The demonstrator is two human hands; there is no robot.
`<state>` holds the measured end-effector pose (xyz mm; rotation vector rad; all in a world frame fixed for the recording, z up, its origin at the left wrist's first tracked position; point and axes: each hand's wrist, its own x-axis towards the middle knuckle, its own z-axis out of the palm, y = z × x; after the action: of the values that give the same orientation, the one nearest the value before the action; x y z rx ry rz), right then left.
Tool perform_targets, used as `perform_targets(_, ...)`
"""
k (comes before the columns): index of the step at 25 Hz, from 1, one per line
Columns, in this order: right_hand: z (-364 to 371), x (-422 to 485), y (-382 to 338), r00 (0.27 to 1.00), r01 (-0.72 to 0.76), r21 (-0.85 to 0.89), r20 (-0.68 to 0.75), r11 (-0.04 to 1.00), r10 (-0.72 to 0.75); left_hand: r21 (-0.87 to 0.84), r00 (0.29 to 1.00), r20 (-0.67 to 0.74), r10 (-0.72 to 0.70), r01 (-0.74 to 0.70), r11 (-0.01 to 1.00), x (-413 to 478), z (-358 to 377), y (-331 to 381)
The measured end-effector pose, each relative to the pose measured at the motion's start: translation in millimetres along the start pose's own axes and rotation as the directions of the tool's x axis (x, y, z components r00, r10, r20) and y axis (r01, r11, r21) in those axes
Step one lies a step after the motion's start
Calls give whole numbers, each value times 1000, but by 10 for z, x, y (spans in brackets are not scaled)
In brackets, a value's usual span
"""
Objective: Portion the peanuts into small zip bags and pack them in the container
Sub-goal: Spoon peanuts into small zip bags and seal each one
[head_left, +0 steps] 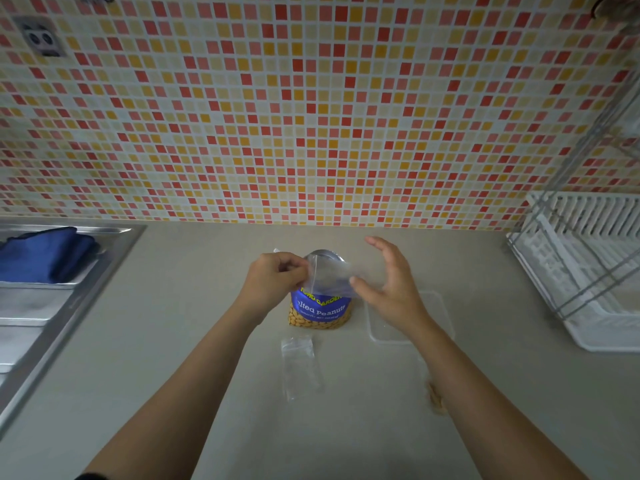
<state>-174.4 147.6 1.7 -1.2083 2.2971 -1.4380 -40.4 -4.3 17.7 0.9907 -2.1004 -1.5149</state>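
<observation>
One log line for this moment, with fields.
left hand: pinches small zip bag | right hand: open, thumb on bag | peanut can: opened | container: empty

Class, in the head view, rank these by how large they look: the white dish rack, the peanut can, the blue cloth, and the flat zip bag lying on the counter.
1. White dish rack, though cut off by the frame.
2. Blue cloth.
3. Peanut can and flat zip bag: too alike to rank, and the can is partly hidden.

Home kitchen, tiled backsplash [311, 116], sink [52, 306], dish rack [588, 271]
</observation>
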Motion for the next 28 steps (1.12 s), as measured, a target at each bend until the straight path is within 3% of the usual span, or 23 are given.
perform_targets(3, 57, 47, -101, 961, 253, -325, 197, 911, -196, 3, 999, 44, -4, 4, 1000, 51, -26, 15)
perform_targets(7, 191, 150, -171, 951, 282, -362, 231, 889, -208, -29, 995, 97, -20, 23, 999, 89, -12, 32)
perform_targets(13, 285, 169, -116, 974, 171, -126, 172, 977, -148, -85, 996, 93, 1, 7, 996, 92, -10, 1)
perform_targets(15, 267, 164, -85, 989, 94, 8, 113, 996, -94, -62, 997, -42, 69, -72, 996, 112, -40, 10)
perform_targets(17, 225, 169, -17, 996, -55, 161, 80, 985, 42, 115, 954, -269, 132, -104, 988, 229, -102, -15)
perform_targets(19, 208, 186, 100, 984, -174, 306, 77, 936, 158, 287, 941, -333, 59, 42, 957, 390, -167, -87)
perform_targets(22, 223, 185, 218, 968, -252, 388, 95, 887, 233, 319, 974, -189, -124, 181, 930, 550, -135, -217)
perform_targets(28, 318, 112, 373, 929, -370, 454, 178, 810, 324, 346, 988, 43, 151, -157, 925, 459, 54, -79)
